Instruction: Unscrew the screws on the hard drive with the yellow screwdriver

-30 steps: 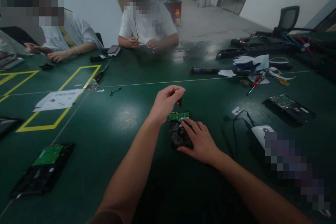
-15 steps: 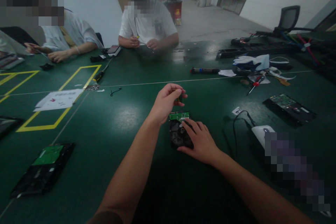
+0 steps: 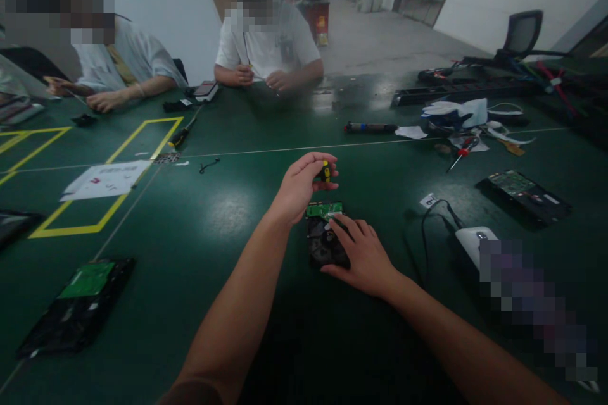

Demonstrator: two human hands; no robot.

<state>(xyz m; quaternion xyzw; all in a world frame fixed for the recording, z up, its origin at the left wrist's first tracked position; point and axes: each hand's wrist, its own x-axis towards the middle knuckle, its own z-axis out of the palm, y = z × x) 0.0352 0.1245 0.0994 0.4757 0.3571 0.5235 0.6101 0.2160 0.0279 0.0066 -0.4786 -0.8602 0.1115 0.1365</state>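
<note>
While the right hand [image 3: 365, 254] is lying spread across the hard drive [image 3: 323, 243], seemingly steadying it on the surface [image 3: 166, 291], the left hand [image 3: 306, 180] is grasping a yellow-and-black handle [image 3: 325, 171] near the drive's far end, apparently for control. Farther right, a red-handled screwdriver [image 3: 463, 151] is lying.

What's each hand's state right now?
Left hand: closed, fingers holding a yellow-and-black handle.
Right hand: open, fingers spread on the black drive with the green board.
</note>
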